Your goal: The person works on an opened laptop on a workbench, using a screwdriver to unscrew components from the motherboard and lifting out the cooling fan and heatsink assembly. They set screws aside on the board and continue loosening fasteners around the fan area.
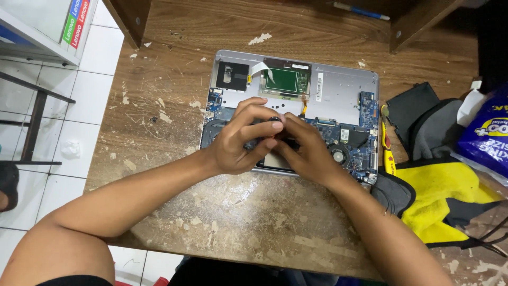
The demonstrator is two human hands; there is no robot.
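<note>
place: small electronics repair workshop
evidence: opened laptop [296, 106] with bare circuit boards under the hands, scarred wooden bench [174, 90], yellow screwdriver [388, 151] right of them

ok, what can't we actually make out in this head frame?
- Head view: the small dark part between the left hand and right hand is covered by the fingers.
- Centre of the opened laptop is hidden under both hands.
- Blue package is cut off by the right edge.
- Yellow-handled tool has its tip tucked under the grey cloth.
</note>
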